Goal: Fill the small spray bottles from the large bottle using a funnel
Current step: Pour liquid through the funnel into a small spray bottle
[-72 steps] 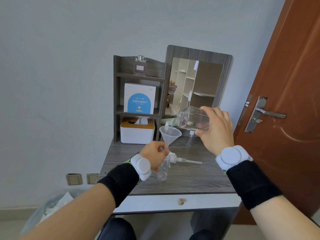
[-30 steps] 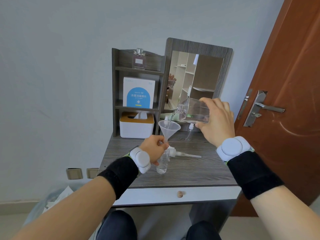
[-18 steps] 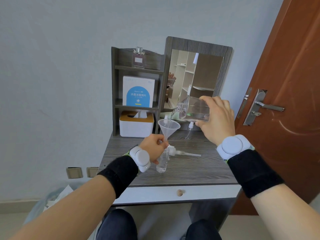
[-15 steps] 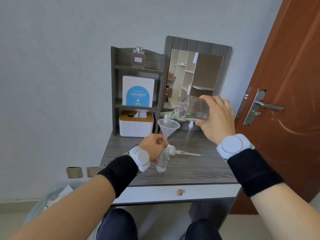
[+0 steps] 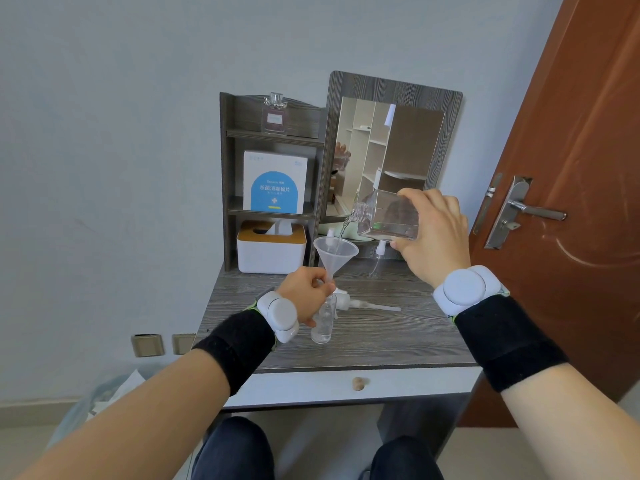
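Observation:
A small clear spray bottle (image 5: pixel 322 323) stands on the grey wooden desk (image 5: pixel 381 337), with a clear funnel (image 5: pixel 335 251) set in its neck. My left hand (image 5: pixel 306 292) grips the funnel stem and the bottle's neck together. My right hand (image 5: pixel 433 237) holds the large square clear bottle (image 5: pixel 388 216) tipped to the left, and a thin stream of clear liquid runs from its mouth into the funnel. A white pump top (image 5: pixel 360 304) lies flat on the desk behind the small bottle. Another small spray bottle (image 5: pixel 378 259) stands farther back, under the large bottle.
A shelf unit (image 5: pixel 273 140) at the back holds a perfume bottle, a white-and-blue box and a white tissue box (image 5: pixel 272 245). A framed mirror (image 5: pixel 391 150) leans beside it. A brown door (image 5: pixel 581 168) with a metal handle is at the right. A lined bin (image 5: pixel 100 396) sits low left.
Both hands keep their hold while pouring goes on. The view has shifted slightly; liquid has gathered in the small bottle.

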`<state>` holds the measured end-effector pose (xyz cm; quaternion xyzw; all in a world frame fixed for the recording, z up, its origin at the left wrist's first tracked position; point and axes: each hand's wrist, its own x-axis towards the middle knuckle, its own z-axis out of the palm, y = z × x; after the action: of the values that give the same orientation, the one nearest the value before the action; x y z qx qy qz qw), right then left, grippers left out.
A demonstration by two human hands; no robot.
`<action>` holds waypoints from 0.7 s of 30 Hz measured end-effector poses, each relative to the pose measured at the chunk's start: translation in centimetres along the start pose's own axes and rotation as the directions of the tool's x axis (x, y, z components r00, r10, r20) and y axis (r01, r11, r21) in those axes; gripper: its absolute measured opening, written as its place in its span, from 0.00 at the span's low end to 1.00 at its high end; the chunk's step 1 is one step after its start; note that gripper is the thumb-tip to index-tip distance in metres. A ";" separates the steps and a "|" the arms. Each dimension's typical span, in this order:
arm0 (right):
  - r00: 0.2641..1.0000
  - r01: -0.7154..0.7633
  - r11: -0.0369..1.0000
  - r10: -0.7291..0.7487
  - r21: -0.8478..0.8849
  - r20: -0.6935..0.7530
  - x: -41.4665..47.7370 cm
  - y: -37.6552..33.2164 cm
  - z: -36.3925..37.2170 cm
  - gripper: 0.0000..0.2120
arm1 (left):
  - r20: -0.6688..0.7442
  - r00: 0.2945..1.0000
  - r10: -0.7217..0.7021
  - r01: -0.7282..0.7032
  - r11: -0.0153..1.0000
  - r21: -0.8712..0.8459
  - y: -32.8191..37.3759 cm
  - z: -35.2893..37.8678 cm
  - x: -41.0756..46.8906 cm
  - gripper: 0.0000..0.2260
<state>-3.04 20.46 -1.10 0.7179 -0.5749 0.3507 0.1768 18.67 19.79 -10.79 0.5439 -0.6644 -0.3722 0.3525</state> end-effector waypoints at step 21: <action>1.000 0.007 1.000 -0.007 -0.006 -0.014 0.1 0.0 -0.2 0.35 | -0.009 1.000 -0.001 0.001 1.000 -0.002 0.2 0.1 -0.1 0.07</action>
<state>-3.12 20.53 -0.86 0.7169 -0.5720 0.3535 0.1841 18.51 19.95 -10.65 0.5456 -0.6619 -0.3706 0.3561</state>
